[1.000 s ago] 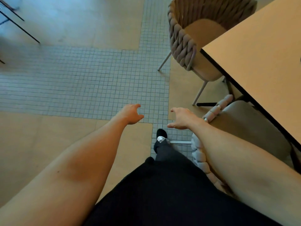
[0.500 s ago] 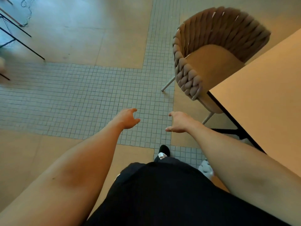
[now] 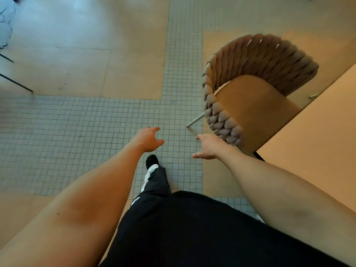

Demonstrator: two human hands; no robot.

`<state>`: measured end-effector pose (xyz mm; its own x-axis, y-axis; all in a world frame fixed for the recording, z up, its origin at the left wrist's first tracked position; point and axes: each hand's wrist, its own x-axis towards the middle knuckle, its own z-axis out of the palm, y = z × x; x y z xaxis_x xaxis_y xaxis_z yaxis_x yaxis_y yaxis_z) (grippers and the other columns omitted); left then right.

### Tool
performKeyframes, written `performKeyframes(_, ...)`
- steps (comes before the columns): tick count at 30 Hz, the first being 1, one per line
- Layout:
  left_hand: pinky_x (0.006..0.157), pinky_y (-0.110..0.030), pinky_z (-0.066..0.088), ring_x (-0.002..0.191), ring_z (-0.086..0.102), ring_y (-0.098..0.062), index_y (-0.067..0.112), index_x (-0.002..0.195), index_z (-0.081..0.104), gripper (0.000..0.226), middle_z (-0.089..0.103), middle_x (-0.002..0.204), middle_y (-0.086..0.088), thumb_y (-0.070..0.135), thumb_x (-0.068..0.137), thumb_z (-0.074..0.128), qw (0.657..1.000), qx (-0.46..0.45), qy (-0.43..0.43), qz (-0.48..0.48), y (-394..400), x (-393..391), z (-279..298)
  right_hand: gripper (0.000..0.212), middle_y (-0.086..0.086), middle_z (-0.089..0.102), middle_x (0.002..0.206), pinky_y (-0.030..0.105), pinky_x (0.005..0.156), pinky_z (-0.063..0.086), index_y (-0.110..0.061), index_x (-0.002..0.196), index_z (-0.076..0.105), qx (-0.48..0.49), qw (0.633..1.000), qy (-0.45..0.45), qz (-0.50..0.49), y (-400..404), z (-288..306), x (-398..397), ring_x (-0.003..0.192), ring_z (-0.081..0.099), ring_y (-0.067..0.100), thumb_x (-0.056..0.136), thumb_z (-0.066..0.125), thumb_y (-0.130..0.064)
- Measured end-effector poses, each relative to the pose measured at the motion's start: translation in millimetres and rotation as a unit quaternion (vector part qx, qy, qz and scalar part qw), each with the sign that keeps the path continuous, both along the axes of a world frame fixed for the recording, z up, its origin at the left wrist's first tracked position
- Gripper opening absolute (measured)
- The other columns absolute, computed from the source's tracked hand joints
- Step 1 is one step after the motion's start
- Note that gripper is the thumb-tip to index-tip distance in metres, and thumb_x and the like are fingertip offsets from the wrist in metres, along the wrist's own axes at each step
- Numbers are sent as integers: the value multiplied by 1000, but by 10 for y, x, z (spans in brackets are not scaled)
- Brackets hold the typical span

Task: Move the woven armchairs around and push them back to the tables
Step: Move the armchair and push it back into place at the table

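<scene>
A woven armchair (image 3: 256,78) with a thick braided grey-brown back and a tan seat stands at the right, its seat partly under the light wooden table (image 3: 317,135). My right hand (image 3: 209,146) hovers open just left of the chair's near braided arm, close to it but apart. My left hand (image 3: 149,138) is held out over the tiled floor, fingers spread, holding nothing. Both forearms stretch forward from the bottom of the view.
A strip of small grey floor tiles (image 3: 81,135) runs across tan floor panels. Thin black furniture legs (image 3: 17,83) show at the far left edge. My dark trouser leg and shoe (image 3: 152,162) step forward between the hands.
The view has moved forward along the table. The near chair under the table has dropped out of sight, and the far woven armchair is now close to my right hand. Both hands stayed open.
</scene>
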<state>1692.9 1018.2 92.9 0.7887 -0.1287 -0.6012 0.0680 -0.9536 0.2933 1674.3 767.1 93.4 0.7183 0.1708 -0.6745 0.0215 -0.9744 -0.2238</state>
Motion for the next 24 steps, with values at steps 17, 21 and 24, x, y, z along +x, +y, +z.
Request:
performKeyframes(17, 122, -50, 24, 151, 23, -32, 22, 160, 21, 83, 26, 164, -12, 52, 94, 62, 989, 20, 20, -147, 620, 2517, -19, 79, 9, 50, 149, 50, 112, 41, -17, 146, 46, 12, 986, 5, -165, 647, 9, 1680, 137, 45, 32, 85, 74, -58)
performKeyframes(21, 119, -49, 30, 147, 30, -33, 23, 160, 23, 83, 31, 161, -12, 52, 93, 64, 980, 25, 10, -195, 377, 3042, -29, 76, 7, 50, 147, 51, 108, 43, -18, 143, 48, 22, 979, -9, -201, 499, -17, 2001, 136, 45, 31, 84, 75, -58)
performKeyframes(24, 119, -51, 30, 149, 28, -34, 24, 160, 22, 85, 28, 163, -12, 52, 92, 65, 974, 26, 7, -226, 102, 3421, -51, 86, 8, 44, 152, 52, 111, 40, -18, 150, 40, 15, 972, -12, -235, 323, -97, 2233, 139, 41, 34, 83, 74, -61)
